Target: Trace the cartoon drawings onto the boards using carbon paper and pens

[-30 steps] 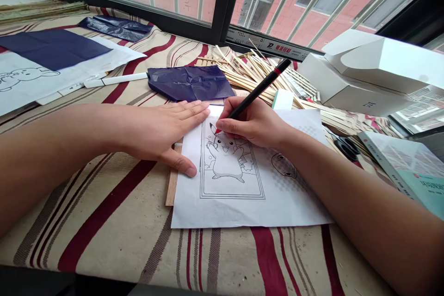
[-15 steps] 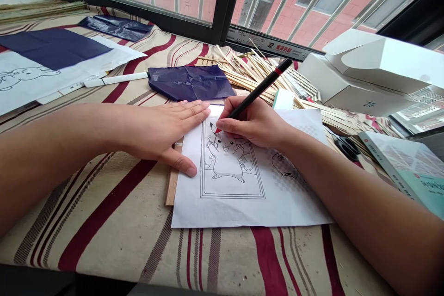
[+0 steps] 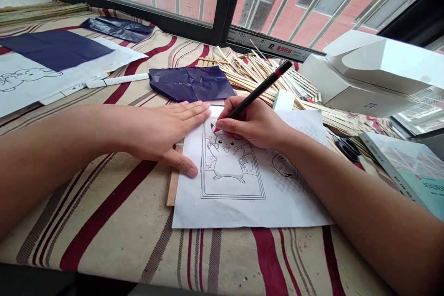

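Note:
My right hand grips a black pencil with a red band and a red tip. That tip touches the ear of a cartoon figure printed inside a frame on a white sheet of paper. Flat and open, my left hand presses on the sheet's upper left edge, thumb spread toward the drawing. Under the sheet lies a wooden board, showing along the left side. A second printed face on the sheet is partly covered by my right forearm.
Dark blue carbon paper lies just beyond my hands. A white pen and another printed sheet are at left. Thin wooden strips are heaped behind, beside a white box. Black-handled scissors and books lie at right.
The whole view has shifted very slightly. The pencil stays at the figure's ear with barely any movement, and my left hand keeps its place on the paper.

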A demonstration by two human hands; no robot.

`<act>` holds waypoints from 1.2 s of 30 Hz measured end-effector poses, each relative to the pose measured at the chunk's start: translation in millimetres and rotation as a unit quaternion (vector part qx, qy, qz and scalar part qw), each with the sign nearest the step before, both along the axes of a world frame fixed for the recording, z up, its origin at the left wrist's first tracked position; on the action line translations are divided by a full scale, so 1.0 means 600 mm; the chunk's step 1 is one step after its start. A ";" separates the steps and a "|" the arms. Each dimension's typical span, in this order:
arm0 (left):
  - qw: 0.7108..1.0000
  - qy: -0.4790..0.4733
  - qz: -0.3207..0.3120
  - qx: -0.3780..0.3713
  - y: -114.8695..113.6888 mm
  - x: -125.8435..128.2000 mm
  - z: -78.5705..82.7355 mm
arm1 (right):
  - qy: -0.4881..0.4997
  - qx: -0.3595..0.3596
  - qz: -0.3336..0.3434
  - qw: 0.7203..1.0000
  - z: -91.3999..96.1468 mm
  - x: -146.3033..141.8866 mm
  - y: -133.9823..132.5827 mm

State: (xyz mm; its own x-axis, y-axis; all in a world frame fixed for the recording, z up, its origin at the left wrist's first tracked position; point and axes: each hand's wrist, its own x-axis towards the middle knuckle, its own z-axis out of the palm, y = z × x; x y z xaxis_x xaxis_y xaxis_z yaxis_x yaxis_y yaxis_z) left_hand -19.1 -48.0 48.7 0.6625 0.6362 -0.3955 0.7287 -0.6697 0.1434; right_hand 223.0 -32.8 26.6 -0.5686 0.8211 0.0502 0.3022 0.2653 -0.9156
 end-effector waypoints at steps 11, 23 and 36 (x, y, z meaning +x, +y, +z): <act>1.000 -0.007 0.004 0.002 0.001 -0.001 -0.004 | 0.014 -0.003 0.007 1.000 0.001 -0.001 0.001; 1.000 -0.006 -0.006 0.006 0.000 -0.003 -0.004 | 0.016 0.000 -0.021 1.000 -0.002 -0.007 -0.002; 1.000 -0.004 0.007 0.001 -0.001 -0.002 -0.002 | 0.008 0.006 -0.023 1.000 0.000 -0.006 -0.003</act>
